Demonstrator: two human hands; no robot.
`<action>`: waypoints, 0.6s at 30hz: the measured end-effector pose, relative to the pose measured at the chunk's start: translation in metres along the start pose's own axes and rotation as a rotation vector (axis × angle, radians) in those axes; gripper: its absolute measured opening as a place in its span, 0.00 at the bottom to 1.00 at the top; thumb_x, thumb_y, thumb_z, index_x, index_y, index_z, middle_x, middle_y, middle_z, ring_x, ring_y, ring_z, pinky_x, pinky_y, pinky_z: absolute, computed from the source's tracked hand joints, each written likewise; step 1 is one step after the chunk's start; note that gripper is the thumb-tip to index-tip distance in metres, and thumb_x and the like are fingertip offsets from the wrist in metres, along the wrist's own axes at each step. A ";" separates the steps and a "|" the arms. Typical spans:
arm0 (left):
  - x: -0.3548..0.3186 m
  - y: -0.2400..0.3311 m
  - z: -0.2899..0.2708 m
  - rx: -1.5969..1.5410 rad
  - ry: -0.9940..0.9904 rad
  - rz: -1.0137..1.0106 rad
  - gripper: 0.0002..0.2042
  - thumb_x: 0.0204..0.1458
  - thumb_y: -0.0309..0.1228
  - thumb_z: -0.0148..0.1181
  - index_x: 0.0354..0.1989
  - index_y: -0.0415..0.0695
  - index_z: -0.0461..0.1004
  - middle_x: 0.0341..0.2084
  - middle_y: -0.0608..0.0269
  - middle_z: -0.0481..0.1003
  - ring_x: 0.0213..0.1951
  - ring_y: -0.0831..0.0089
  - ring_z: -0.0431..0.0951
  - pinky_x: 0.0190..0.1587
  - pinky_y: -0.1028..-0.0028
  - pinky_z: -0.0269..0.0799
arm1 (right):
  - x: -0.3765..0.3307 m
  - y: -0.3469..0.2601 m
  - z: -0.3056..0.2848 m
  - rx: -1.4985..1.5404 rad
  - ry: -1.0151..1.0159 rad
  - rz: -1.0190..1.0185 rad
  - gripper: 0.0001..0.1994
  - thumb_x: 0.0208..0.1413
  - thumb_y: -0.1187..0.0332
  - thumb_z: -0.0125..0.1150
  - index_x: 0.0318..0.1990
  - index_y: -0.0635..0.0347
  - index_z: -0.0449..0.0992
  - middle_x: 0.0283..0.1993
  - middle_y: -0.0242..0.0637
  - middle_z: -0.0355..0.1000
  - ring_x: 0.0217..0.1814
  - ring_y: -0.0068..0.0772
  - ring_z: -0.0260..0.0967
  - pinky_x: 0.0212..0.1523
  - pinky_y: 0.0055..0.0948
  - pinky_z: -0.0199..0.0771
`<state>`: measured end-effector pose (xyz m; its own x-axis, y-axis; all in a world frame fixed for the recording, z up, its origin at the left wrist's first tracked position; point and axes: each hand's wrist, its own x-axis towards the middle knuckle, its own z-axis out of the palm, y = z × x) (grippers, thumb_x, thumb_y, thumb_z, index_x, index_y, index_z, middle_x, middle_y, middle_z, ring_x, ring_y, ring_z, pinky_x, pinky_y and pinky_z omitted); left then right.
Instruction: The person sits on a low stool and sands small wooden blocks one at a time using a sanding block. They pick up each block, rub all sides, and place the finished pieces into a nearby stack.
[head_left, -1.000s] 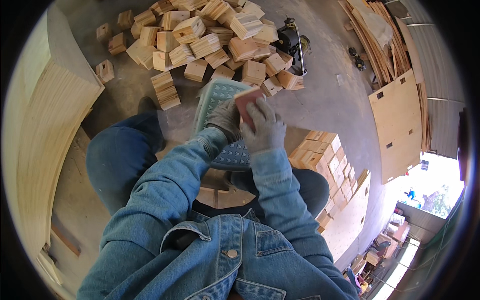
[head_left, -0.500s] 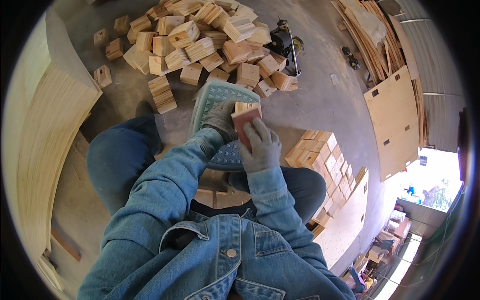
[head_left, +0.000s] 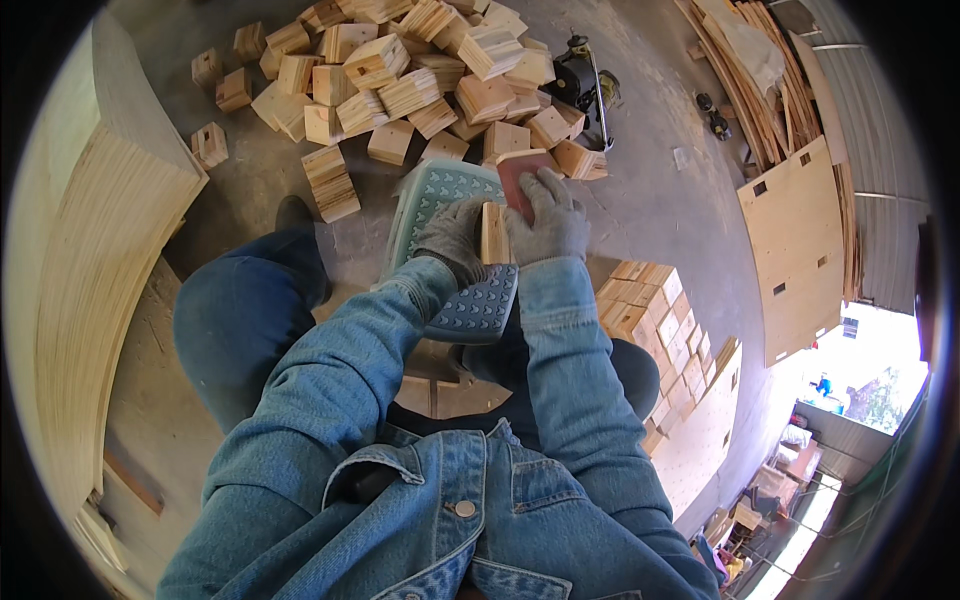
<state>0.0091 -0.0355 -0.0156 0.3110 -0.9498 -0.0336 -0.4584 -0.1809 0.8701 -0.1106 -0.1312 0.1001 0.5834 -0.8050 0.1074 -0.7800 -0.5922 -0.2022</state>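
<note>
My left hand [head_left: 452, 240], in a grey glove, is closed on a pale wooden block [head_left: 494, 236] and steadies it on a teal plastic stool [head_left: 478, 312] with a raised pattern. In my right hand [head_left: 550, 220], also gloved, is a sanding block [head_left: 518, 180] with a flat reddish-brown face. Its far end reaches past the stool's far edge, and its near end meets the wooden block's right side. Whether the two actually touch there, I cannot tell, since my fingers cover part of it.
A heap of loose wooden blocks [head_left: 410, 90] lies beyond the stool, beside a black tool with a metal bar [head_left: 600, 100]. Neatly stacked blocks [head_left: 655, 320] stand right of my knee. Tall layered wood [head_left: 90, 250] rises at left; boards [head_left: 795, 240] lean at far right.
My right hand has moved the sanding block forward and to the right, uncovering more of the wooden block. The left hand keeps its hold near the same spot.
</note>
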 end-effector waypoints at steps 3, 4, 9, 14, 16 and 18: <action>-0.003 0.003 -0.001 0.039 0.062 0.022 0.42 0.37 0.41 0.80 0.65 0.50 0.67 0.57 0.51 0.73 0.63 0.52 0.71 0.69 0.58 0.65 | 0.005 0.003 0.003 0.001 -0.003 0.031 0.28 0.51 0.56 0.72 0.62 0.40 0.79 0.70 0.33 0.69 0.65 0.54 0.69 0.66 0.50 0.71; -0.003 0.007 -0.003 0.049 0.089 0.034 0.41 0.37 0.38 0.81 0.63 0.48 0.68 0.55 0.51 0.74 0.61 0.52 0.73 0.67 0.59 0.68 | 0.003 0.003 0.001 0.010 -0.005 0.033 0.28 0.52 0.55 0.72 0.63 0.40 0.79 0.71 0.33 0.69 0.66 0.54 0.69 0.67 0.49 0.70; 0.001 -0.003 -0.001 -0.053 0.069 0.075 0.39 0.38 0.39 0.81 0.61 0.47 0.70 0.54 0.50 0.76 0.58 0.52 0.76 0.64 0.61 0.71 | -0.057 -0.004 -0.011 0.015 0.003 0.005 0.30 0.48 0.61 0.75 0.62 0.48 0.79 0.71 0.41 0.69 0.68 0.55 0.68 0.69 0.51 0.67; 0.005 -0.007 0.008 -0.138 0.091 0.136 0.34 0.40 0.39 0.80 0.57 0.46 0.73 0.51 0.51 0.78 0.55 0.53 0.78 0.61 0.61 0.73 | -0.120 0.003 -0.018 0.082 0.079 -0.093 0.30 0.45 0.63 0.76 0.61 0.49 0.80 0.69 0.42 0.71 0.65 0.56 0.69 0.67 0.52 0.68; 0.001 0.002 0.003 -0.075 0.158 0.160 0.32 0.40 0.39 0.80 0.56 0.46 0.74 0.50 0.52 0.79 0.55 0.54 0.79 0.61 0.60 0.73 | -0.123 0.008 -0.017 0.106 0.112 -0.111 0.29 0.45 0.63 0.76 0.60 0.48 0.81 0.68 0.40 0.71 0.64 0.55 0.69 0.65 0.52 0.69; 0.001 0.003 0.002 -0.075 0.122 0.126 0.33 0.40 0.39 0.80 0.57 0.47 0.73 0.51 0.52 0.78 0.56 0.53 0.78 0.61 0.60 0.73 | -0.117 0.008 -0.016 0.122 0.143 -0.126 0.28 0.45 0.63 0.74 0.59 0.46 0.81 0.67 0.36 0.71 0.63 0.54 0.69 0.64 0.53 0.70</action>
<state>0.0060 -0.0381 -0.0140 0.3561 -0.9249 0.1335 -0.4378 -0.0389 0.8982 -0.1885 -0.0427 0.1011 0.6299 -0.7264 0.2749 -0.6645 -0.6873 -0.2933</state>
